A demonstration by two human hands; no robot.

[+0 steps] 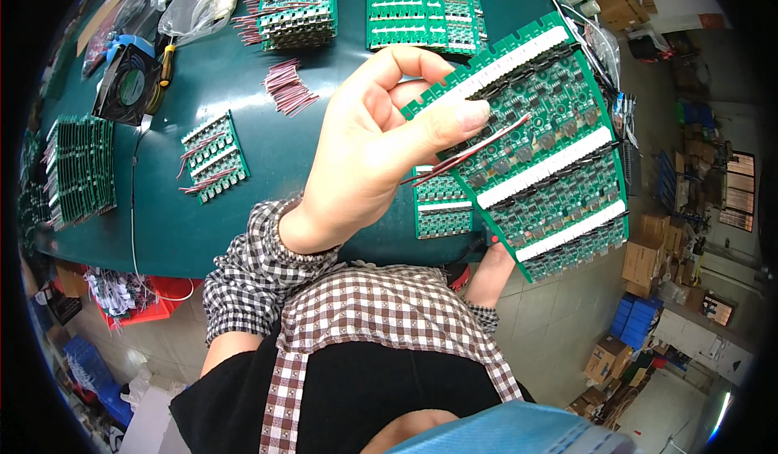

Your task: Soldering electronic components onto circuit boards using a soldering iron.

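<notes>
My left hand (365, 142) is closed on the upper left edge of a green circuit board panel (551, 158), its thumb on the front face. The panel is raised and tilted, with white connector strips and rows of small black parts. Thin red, black and white wires (474, 153) lie across its front below the thumb and stick out past its left edge. My right wrist (492, 269) reaches up behind the panel's lower corner, and the panel hides that hand's fingers. Beyond the panel's left edge, a smaller green board (443, 217) lies on the table.
On the green table (267, 154) lie a board with wires (215, 158), a wire bundle (289, 88), and stacked boards (298, 8) beside more panels (421, 12). At left are a board row (81, 170), a black fan (128, 85) and a screwdriver (167, 65).
</notes>
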